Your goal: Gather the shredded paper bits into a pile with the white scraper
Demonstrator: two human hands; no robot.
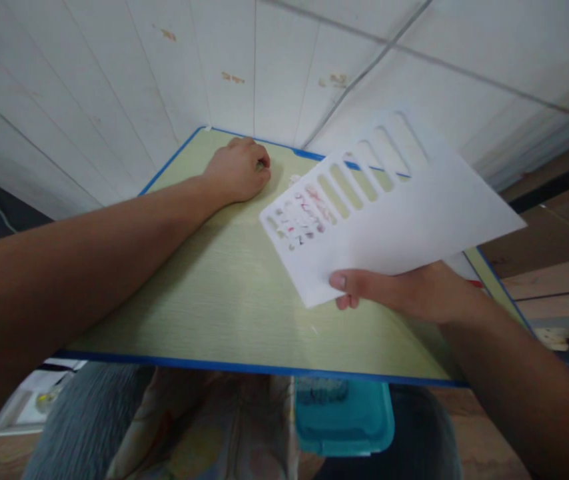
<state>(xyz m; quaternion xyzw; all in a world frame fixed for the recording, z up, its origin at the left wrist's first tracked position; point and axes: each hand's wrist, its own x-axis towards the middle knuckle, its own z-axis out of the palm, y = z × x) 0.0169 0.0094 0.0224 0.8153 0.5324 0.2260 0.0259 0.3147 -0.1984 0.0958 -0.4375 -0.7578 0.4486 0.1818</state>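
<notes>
My right hand point(404, 290) holds a white sheet point(384, 233) at its lower edge, thumb on top and fingers underneath. The sheet is tilted above the table. A row of long rounded slots is cut through it, and several slots at its left end show small red and dark marks or pieces behind them. My left hand point(239, 170) rests on the far part of the yellow-green tabletop point(204, 287), its fingers curled in. Whatever it may hold is hidden. Small white bits point(294, 179) lie to the right of that hand, partly behind the sheet.
Blue edging point(214, 364) runs round the tabletop. A white panelled wall point(174, 87) with a grey cable point(364, 73) stands behind it. Below the front edge, a teal plastic bin point(344, 420) sits by my legs. Another white sheet point(459, 267) lies at the right, partly hidden.
</notes>
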